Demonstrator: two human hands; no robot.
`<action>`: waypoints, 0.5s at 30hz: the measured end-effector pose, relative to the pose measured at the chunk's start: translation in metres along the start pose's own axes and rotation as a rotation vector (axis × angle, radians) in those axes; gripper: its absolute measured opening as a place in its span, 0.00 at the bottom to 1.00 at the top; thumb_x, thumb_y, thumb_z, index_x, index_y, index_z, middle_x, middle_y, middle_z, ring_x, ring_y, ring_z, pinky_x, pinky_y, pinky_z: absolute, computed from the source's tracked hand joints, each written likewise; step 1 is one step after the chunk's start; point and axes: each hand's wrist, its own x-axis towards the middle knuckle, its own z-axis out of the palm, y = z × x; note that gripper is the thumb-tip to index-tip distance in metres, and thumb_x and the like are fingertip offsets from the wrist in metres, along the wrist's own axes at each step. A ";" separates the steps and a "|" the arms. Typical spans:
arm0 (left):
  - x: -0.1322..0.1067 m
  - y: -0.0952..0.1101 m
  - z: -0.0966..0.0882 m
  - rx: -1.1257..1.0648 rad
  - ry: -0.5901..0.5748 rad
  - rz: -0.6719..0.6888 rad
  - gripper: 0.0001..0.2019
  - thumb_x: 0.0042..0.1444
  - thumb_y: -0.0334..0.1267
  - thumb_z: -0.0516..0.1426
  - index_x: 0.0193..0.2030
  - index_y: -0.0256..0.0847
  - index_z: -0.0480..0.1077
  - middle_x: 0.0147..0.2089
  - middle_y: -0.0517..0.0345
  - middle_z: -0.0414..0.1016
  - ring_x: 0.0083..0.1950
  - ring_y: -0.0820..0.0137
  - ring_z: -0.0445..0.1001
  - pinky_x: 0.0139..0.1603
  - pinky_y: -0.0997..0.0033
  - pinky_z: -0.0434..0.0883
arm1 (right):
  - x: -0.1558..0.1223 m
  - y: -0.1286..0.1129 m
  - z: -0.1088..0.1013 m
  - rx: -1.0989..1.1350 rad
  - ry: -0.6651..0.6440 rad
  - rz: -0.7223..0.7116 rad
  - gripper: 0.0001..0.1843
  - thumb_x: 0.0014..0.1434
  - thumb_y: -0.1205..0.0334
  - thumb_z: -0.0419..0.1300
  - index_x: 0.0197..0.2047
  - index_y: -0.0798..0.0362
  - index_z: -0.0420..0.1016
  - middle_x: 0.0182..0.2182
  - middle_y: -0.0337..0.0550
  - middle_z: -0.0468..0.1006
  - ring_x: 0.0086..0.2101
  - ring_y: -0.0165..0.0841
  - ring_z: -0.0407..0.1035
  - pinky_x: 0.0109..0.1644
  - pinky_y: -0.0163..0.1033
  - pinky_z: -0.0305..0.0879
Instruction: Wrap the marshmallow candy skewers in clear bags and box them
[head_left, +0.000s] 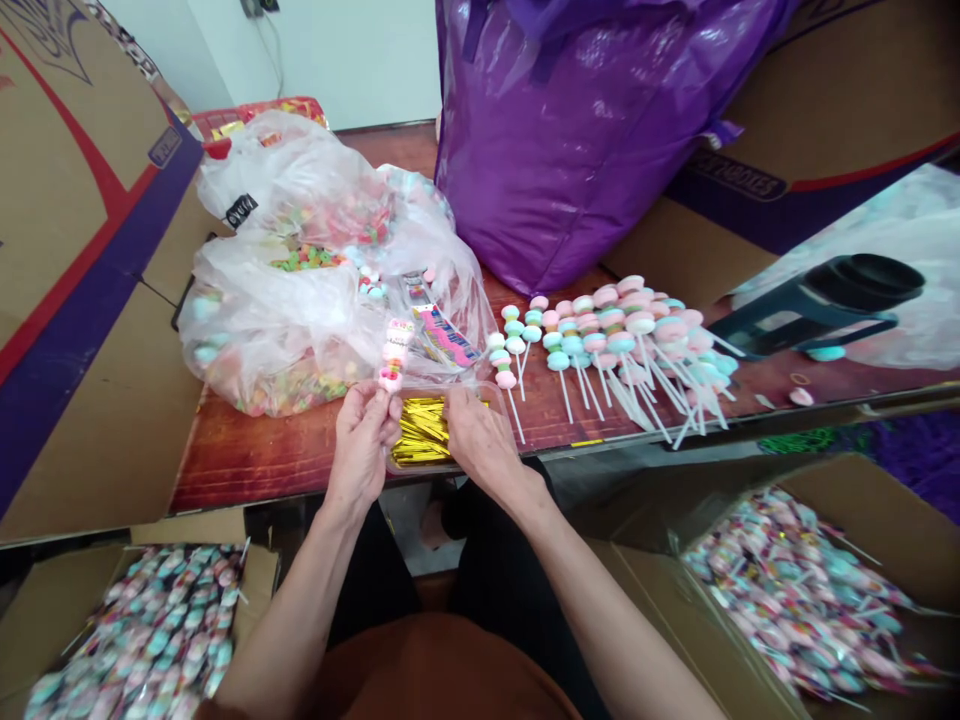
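Observation:
My left hand (360, 440) is closed around the lower end of a wrapped marshmallow pop (394, 355), held upright above the table's front edge. Its clear wrapper has printed lettering, and pink, white and coloured candy pieces show through. A clear plastic container (390, 467) of gold twist ties (421, 430) sits just right of that hand. Over the container's right side, my right hand (480, 435) reaches in with its fingers curled down among the ties. Its fingertips are hidden, so what they pinch cannot be made out.
Bags of candy (285, 310) and printed wrappers (448, 335) lie behind the container. Unwrapped marshmallow pops (637, 330) are piled to the right, near a dark tumbler (810, 305). A purple bag (570, 140) stands behind. Boxes of wrapped pops (150, 620) flank my legs.

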 end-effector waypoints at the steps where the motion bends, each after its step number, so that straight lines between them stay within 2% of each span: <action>1: 0.000 -0.001 0.001 0.008 0.012 0.013 0.15 0.50 0.39 0.68 0.36 0.39 0.65 0.26 0.65 0.67 0.20 0.84 0.51 0.20 0.85 0.50 | 0.000 0.001 -0.001 0.011 0.003 -0.012 0.15 0.66 0.75 0.46 0.49 0.57 0.71 0.41 0.51 0.79 0.38 0.39 0.75 0.50 0.42 0.62; 5: 0.001 -0.004 0.004 0.028 0.031 0.044 0.16 0.51 0.39 0.67 0.37 0.41 0.63 0.25 0.66 0.67 0.20 0.83 0.52 0.20 0.84 0.50 | 0.004 -0.005 0.001 0.008 -0.009 -0.099 0.16 0.69 0.70 0.46 0.51 0.51 0.71 0.47 0.50 0.76 0.41 0.39 0.74 0.41 0.39 0.63; 9: 0.002 -0.004 0.005 0.026 0.031 0.039 0.16 0.51 0.38 0.67 0.37 0.42 0.62 0.25 0.67 0.67 0.20 0.84 0.52 0.20 0.84 0.49 | 0.009 -0.012 0.006 -0.029 -0.016 -0.160 0.16 0.69 0.70 0.46 0.50 0.53 0.72 0.47 0.52 0.75 0.42 0.40 0.73 0.38 0.38 0.62; 15: 0.003 -0.003 0.006 0.009 0.031 0.015 0.15 0.51 0.36 0.65 0.37 0.42 0.62 0.26 0.66 0.68 0.20 0.84 0.53 0.21 0.84 0.49 | 0.008 0.001 0.006 0.026 0.048 -0.052 0.13 0.67 0.74 0.45 0.48 0.58 0.69 0.43 0.53 0.76 0.37 0.38 0.72 0.35 0.38 0.58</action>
